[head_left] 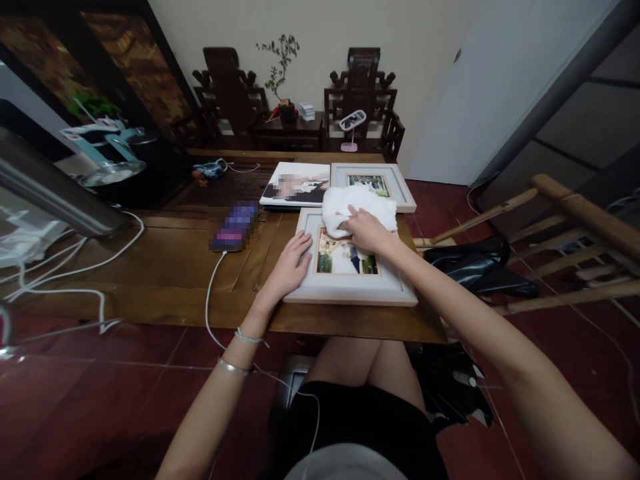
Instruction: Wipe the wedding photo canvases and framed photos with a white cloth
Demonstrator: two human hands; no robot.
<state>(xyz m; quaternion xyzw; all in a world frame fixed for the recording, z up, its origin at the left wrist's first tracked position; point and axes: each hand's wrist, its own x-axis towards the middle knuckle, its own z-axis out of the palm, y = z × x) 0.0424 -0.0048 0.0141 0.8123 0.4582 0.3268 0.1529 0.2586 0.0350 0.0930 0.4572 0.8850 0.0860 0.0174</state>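
Your right hand (369, 231) clutched a cloth (336, 208) over the upper part of a frame (350, 285) at centre, while your left hand (291, 263) lay flat, fingers extended, on its left side; a hard pull could have skidded the frame off the near edge of the wooden table (170, 273), a push jammed it against the second frame (406, 190). At centre left, a snag on the draped cable (209, 293) might have dragged the phone (235, 227) down; dark chairs (227, 93) and a plant (283, 67) stood at upper centre, red floor (125, 393) at lower left.
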